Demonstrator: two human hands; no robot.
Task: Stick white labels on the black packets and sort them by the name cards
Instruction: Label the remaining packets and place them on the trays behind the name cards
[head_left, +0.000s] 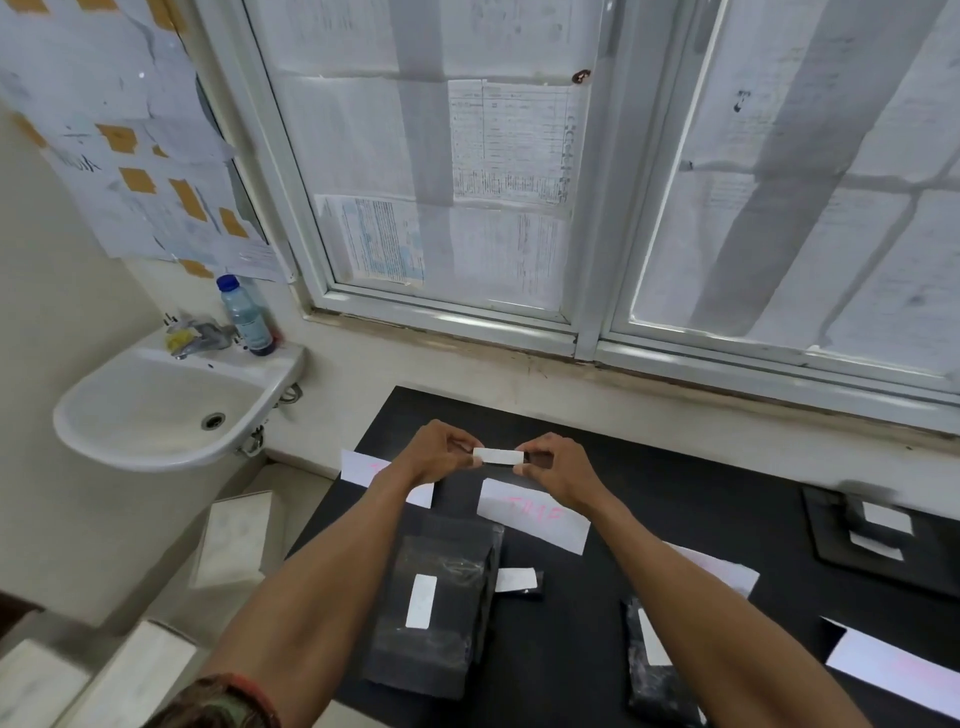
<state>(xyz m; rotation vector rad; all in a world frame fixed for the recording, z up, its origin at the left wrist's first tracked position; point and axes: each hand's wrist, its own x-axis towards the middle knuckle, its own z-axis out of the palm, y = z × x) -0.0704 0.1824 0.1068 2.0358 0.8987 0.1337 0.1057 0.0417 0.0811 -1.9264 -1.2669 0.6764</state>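
Right now you are in the labelling step: both hands are raised over the counter (675, 493), just beyond the far edge of the middle name card (532, 514), with one white label (498, 456) stretched between them. Your left hand (439, 454) pinches the label's left end between thumb and curled fingers, and your right hand (558, 467) pinches the right end the same way. Neither is loose, and neither touches anything else that I can make out. Something dark shows behind the label's right end, under your right fingers; it may be a small black packet or a backing strip, and I cannot tell which. On the near side of the name card lies a large black packet (436, 597) that already carries a label, with a smaller labelled packet (519, 579) just beside it to the right. Another packet (654, 670) sits well off to the card's near right. By my judgement, the next move calls for laying the label flat and square on a packet's face, pressing it down, then placing that packet by the matching card.
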